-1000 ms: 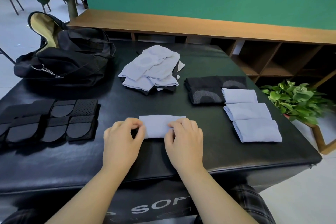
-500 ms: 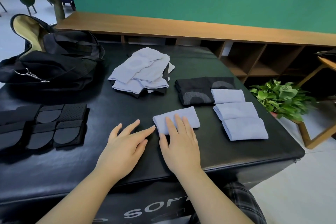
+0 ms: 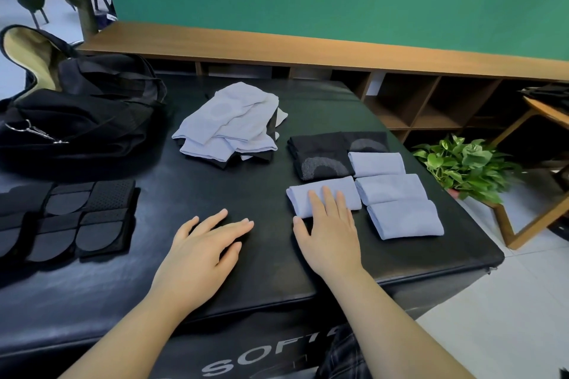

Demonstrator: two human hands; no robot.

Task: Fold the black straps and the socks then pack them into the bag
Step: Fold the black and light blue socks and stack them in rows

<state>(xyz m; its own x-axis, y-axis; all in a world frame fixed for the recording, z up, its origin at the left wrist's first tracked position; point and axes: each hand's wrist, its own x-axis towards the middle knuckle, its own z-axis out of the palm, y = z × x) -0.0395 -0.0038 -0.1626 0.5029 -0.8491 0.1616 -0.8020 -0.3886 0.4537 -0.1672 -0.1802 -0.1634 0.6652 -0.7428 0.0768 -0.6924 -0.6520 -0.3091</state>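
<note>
Counting the folded light socks: four are lying at the right of the black table (image 3: 264, 258); three sit in a column (image 3: 391, 191) and the fourth sock (image 3: 323, 195) is touching that column.
Dark folded socks: one bundle (image 3: 320, 157) is lying behind them.
Unfolded pile (image 3: 231, 126): number cannot be told.
Black straps (image 3: 64, 218): about six folded, at the left.
Bag (image 3: 77, 120): one, open, at far left.
Right hand (image 3: 331, 234): fingers straight, pressing the fourth sock.
Left hand (image 3: 203, 252): flat, spread on the table, holding nothing.
Change: the fourth sock is now further right, beside the column; the left hand is no longer near it.
</note>
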